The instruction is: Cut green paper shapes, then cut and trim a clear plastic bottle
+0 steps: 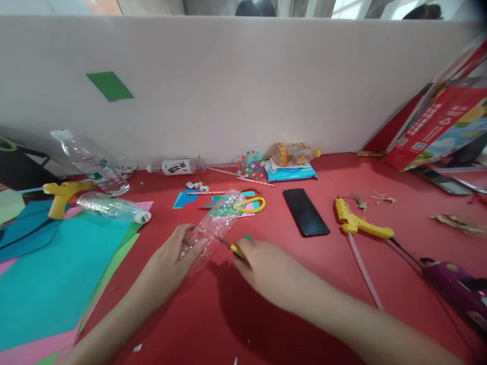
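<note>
My left hand (178,258) is wrapped round the lower part of a clear, crinkled plastic bottle (218,220), which lies slanted with some green on its far part. My right hand (262,266) grips a small tool with a yellow-and-black handle (238,251). The tool's thin dark tip points at the bottle's side; whether it has pierced the plastic I cannot tell. Just beyond the bottle lies a pair of scissors with yellow handles (261,205), partly hidden by it.
Coloured paper (68,284) covers the left, beside another clear bottle (110,205) and a yellow glue gun (59,200). To the right lie a black phone (305,213) and a second glue gun (357,224). A white partition (236,91) stands behind the red table (182,324).
</note>
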